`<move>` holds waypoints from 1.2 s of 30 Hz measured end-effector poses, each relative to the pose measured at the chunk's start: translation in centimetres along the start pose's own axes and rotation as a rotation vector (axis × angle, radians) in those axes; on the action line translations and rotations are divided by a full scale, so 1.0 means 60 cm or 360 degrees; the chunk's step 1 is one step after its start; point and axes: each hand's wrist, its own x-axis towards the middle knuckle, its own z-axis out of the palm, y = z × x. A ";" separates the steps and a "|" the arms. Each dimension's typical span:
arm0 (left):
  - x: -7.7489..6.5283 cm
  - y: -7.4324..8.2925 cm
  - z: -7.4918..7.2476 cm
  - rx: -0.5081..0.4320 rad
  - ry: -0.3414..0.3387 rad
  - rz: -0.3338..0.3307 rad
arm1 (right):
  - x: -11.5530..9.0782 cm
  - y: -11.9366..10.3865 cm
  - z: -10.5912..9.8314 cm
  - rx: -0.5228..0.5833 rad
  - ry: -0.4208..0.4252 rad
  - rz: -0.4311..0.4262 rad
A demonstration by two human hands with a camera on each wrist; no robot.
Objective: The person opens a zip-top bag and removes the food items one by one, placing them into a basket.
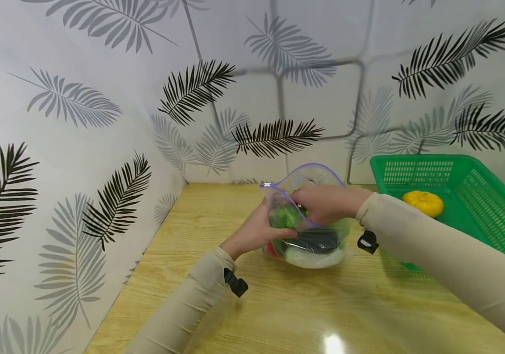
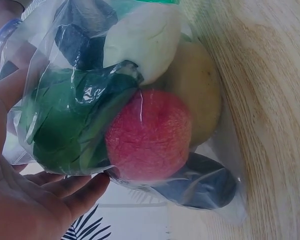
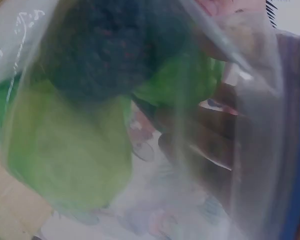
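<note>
A clear zip bag [image 1: 307,246] with a purple closure stands on the table, its mouth gaping. My left hand [image 1: 256,228] grips its left side, thumb in front; in the left wrist view the fingers reach round the plastic. My right hand [image 1: 318,202] is inside the mouth, beside a glossy green vegetable [image 1: 286,216]. Whether its fingers hold that vegetable is blurred by plastic in the right wrist view. Through the bag show a red apple-like fruit [image 2: 150,135], a whitish piece [image 2: 142,42], a tan round one [image 2: 197,92], a dark long one [image 2: 202,182] and a pale green one [image 3: 72,150].
A green plastic basket [image 1: 416,164] stands to the right, with a small yellow pumpkin [image 1: 423,203] in it. The wooden table [image 1: 279,314] meets a leaf-patterned curtain [image 1: 234,44] at the back and left.
</note>
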 end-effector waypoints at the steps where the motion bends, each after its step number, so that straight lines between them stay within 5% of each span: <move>1: -0.001 0.000 0.000 -0.0005 -0.0002 -0.0009 | -0.003 0.000 -0.004 -0.0019 0.0020 -0.0007; 7: -0.002 -0.003 -0.002 -0.0041 -0.0026 0.0015 | -0.040 -0.002 -0.050 -0.0031 0.0151 0.0080; 16: 0.000 0.000 0.001 0.0008 -0.0040 -0.0034 | -0.147 0.005 -0.128 0.0009 0.0411 0.0337; 24: -0.011 0.002 0.002 0.0008 -0.0027 -0.0136 | -0.244 0.054 -0.132 0.0007 0.0567 0.0525; 29: -0.010 0.003 -0.001 0.0010 -0.0013 -0.0128 | -0.283 0.102 -0.119 -0.0005 0.0457 0.0743; 36: -0.007 0.001 0.004 0.0006 -0.0033 -0.0138 | -0.318 0.194 -0.059 -0.0041 0.0015 0.0847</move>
